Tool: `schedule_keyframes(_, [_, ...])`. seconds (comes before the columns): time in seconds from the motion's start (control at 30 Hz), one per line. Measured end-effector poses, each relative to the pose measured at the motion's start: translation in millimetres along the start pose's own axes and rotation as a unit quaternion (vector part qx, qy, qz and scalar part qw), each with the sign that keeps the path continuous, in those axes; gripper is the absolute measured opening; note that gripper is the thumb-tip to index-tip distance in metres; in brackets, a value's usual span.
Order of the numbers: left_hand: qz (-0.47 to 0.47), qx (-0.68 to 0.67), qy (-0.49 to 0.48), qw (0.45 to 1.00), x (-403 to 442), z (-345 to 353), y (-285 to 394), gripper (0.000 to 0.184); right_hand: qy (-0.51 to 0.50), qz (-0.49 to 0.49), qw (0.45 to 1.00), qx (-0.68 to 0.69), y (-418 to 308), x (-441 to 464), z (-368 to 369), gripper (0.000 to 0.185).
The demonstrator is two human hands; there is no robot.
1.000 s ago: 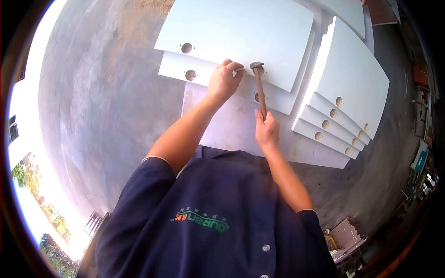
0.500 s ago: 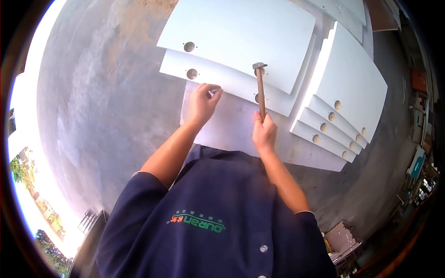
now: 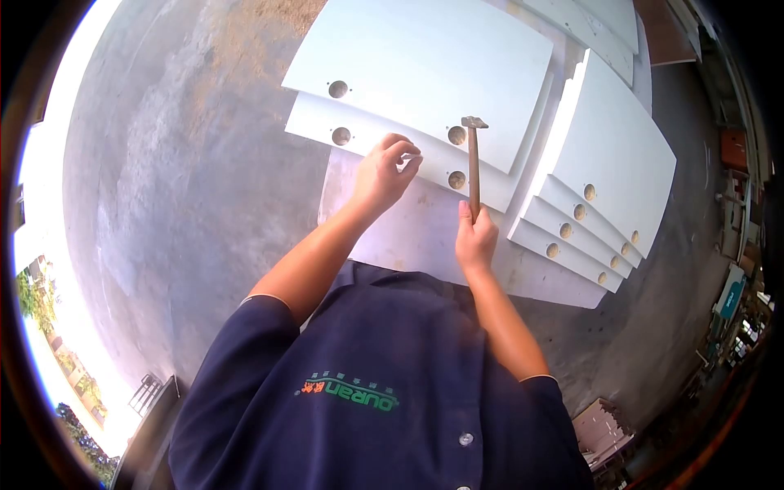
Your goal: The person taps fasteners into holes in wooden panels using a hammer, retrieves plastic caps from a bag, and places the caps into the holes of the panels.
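My right hand [image 3: 477, 238] is wrapped round the lower end of a wooden-handled hammer [image 3: 474, 167], whose metal head is over the upper white panel, just right of a round hole. My left hand [image 3: 387, 170] has thumb and fingertips pinched together near the edge of the lower white panel [image 3: 314, 121]; a small pale thing shows between them, too small to name. The upper white panel [image 3: 425, 65] overlaps the lower one. Both panels have round holes near their front edges, with small dots beside them.
A fanned stack of white panels [image 3: 616, 139] with round holes lies at the right. More panels [image 3: 584, 28] lie at the upper right. A pale sheet [image 3: 392, 233] is beneath them on the grey floor [image 3: 180, 196]. A cardboard box [image 3: 603, 431] stands at the lower right.
Over the last second my left hand moved away to the left and down, then back right toward the lower panel's edge. The hammer shifted slightly right, off the hole.
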State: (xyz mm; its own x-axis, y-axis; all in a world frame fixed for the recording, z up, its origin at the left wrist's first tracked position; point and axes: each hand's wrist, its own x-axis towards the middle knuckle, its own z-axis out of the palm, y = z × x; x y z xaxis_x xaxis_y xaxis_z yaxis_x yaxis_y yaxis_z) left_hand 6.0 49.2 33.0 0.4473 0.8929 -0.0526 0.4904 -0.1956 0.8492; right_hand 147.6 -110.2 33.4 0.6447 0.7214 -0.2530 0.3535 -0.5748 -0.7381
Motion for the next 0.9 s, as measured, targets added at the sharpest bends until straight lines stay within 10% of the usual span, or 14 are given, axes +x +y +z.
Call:
schedule_keyframes(0.1, [0.164,0.084,-0.009,0.983,22,19,5,0.010,-0.007,-0.013,1.000,-0.008,-9,3,-3,0.042])
schedule_keyframes(0.47, [0.117,0.248,-0.212,0.938,13,18,25,0.007,-0.024,-0.017,0.999,-0.024,-1,9,5,0.039])
schedule_keyframes(0.9, [-0.053,-0.006,0.160,0.986,41,-78,-52,0.019,-0.033,-0.013,0.999,-0.031,11,-1,7,0.042])
